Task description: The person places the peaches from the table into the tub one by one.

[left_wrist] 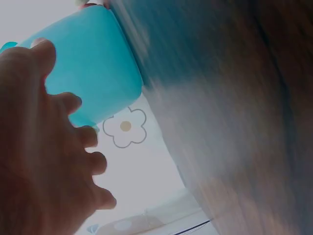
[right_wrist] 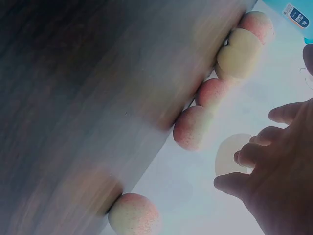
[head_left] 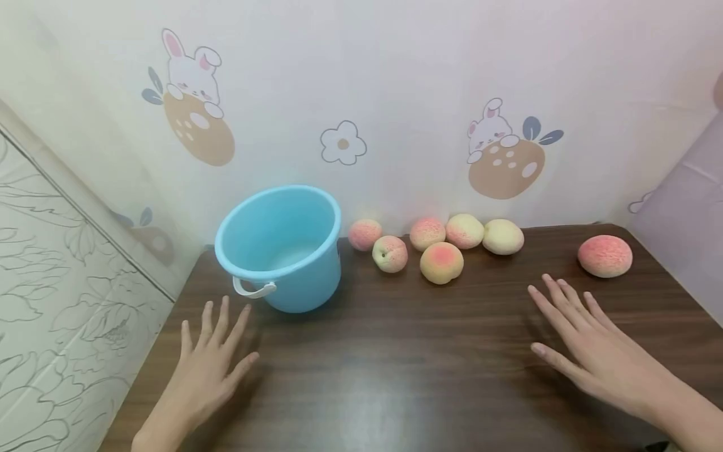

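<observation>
In the head view a light blue bucket (head_left: 305, 282) with a white handle (head_left: 254, 290) stands at the table's back left. My left hand (head_left: 206, 370) hovers in front of it, fingers spread, holding nothing. Several peaches sit in a loose group right of the bucket, among them a yellow-orange peach (head_left: 442, 263) in front and a pale peach (head_left: 503, 236) at the group's right end. A redder peach (head_left: 605, 256) lies apart at the far right. Nearest to that one is my right hand (head_left: 593, 358), its fingers extended and nothing in its grasp.
The dark wooden table (head_left: 384, 376) reaches back to a pale curtain (head_left: 395, 75) printed with rabbits and a flower. A white panel with line-drawn flowers (head_left: 68, 301) borders the table's left side. A label (right_wrist: 296, 15) shows on the bucket's side in the right wrist view.
</observation>
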### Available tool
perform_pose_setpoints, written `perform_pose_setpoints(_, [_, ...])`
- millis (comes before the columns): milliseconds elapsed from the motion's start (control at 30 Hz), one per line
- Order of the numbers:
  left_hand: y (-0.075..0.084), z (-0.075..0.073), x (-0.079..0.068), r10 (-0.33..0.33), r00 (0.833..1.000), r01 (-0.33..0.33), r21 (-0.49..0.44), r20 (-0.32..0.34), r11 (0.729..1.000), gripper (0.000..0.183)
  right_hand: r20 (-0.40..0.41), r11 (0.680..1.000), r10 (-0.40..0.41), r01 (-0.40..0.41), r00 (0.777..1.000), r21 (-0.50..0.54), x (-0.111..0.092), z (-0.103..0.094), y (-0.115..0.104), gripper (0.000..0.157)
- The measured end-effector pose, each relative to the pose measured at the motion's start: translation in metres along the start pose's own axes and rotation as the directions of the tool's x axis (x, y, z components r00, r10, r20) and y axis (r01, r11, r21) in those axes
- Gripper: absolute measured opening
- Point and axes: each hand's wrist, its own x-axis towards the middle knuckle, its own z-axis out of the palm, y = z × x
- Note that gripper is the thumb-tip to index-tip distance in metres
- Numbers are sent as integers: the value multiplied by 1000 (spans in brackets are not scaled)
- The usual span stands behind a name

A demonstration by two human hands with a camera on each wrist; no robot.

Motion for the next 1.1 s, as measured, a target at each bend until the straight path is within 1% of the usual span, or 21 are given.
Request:
perform_pose_setpoints(100, [-1,-4,1,30,995,-31,-6,-92,1000,77,-18,1000,-9,9,1000,4,4,3,1,94])
perform_pose_setpoints(167, [-1,-6,3,57,983,-59,-4,-174,998,73,-27,1000,-14,14,1000,10,5,3,1,94])
perform_pose_setpoints(233, [-2,-9,4,80,962,-82,1,-261,997,67,-39,1000,-20,21,999,19,7,3,0,94])
perform_pose_setpoints(333, [-3,-13,6,102,920,-110,1,-377,994,58,-40,999,-6,7,999,47,11,3,-2,94])
perform_pose_setpoints(400, [-4,-16,6,104,894,-119,-9,-435,993,52,-14,997,25,-24,1000,67,13,2,-4,92])
perform_pose_setpoints(433, [-4,-17,6,100,885,-119,-15,-454,993,51,4,996,47,-47,999,73,14,2,-5,91])
perform_pose_setpoints(500, [-4,-19,6,86,874,-112,-27,-478,993,48,38,993,85,-88,996,76,17,0,-7,87])
perform_pose_setpoints(567, [-5,-21,6,64,867,-96,-40,-494,995,44,63,990,111,-116,992,78,20,-1,-8,85])
perform_pose_setpoints(633, [-5,-23,8,40,863,-80,-58,-504,995,41,62,988,121,-126,991,85,23,-1,-7,83])
perform_pose_setpoints(667, [-5,-23,9,34,852,-82,-68,-523,994,40,47,989,115,-119,992,88,24,-1,-7,83])
perform_pose_setpoints(767, [-5,-26,12,16,833,-77,-87,-553,993,36,-24,996,41,-39,999,79,28,1,-4,82])
perform_pose_setpoints(867, [-4,-29,16,-3,820,-72,-109,-572,991,33,-107,998,-46,50,993,41,34,4,-2,79])
perform_pose_setpoints(900, [-3,-30,17,-17,824,-63,-121,-566,991,32,-127,997,-69,74,990,32,36,4,-1,77])
perform_pose_setpoints(967, [-1,-31,20,-33,808,-71,-153,-588,986,31,-146,996,-81,86,986,31,39,5,-2,75])
perform_pose_setpoints(1033, [1,-33,23,-66,796,-77,-208,-601,975,31,-149,996,-79,86,986,37,43,5,-2,73])
perform_pose_setpoints(1100, [4,-34,24,-111,790,-76,-276,-603,958,31,-141,996,-73,80,987,45,46,5,-4,71])
